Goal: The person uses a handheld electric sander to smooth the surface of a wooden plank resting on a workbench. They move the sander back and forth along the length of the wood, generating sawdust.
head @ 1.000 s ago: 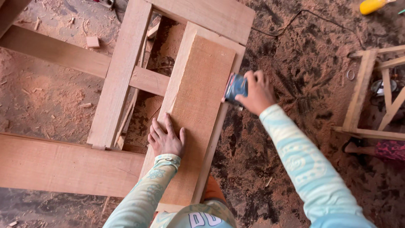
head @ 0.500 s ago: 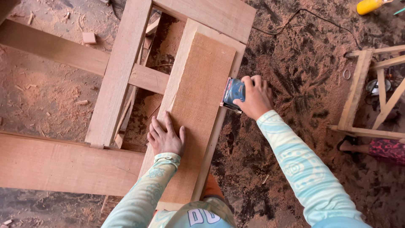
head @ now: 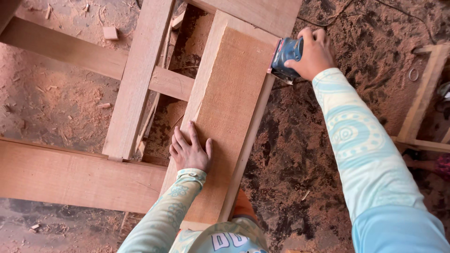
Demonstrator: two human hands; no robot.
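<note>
Sawdust-covered floor [head: 300, 140] under a wooden door frame [head: 136, 79] holding a raised panel [head: 229, 103]. Left hand [head: 190, 150] lies flat, fingers spread, on the panel's lower part. Right hand [head: 315, 52] is clamped on a blue sander [head: 286, 57] at the panel's upper right edge.

Left hand [head: 190, 152] flat, palm down, fingers spread, forearm bent in close. Right hand [head: 315, 52] curled in closed grip, arm stretched forward.

Head view, steeply downward (close)
</note>
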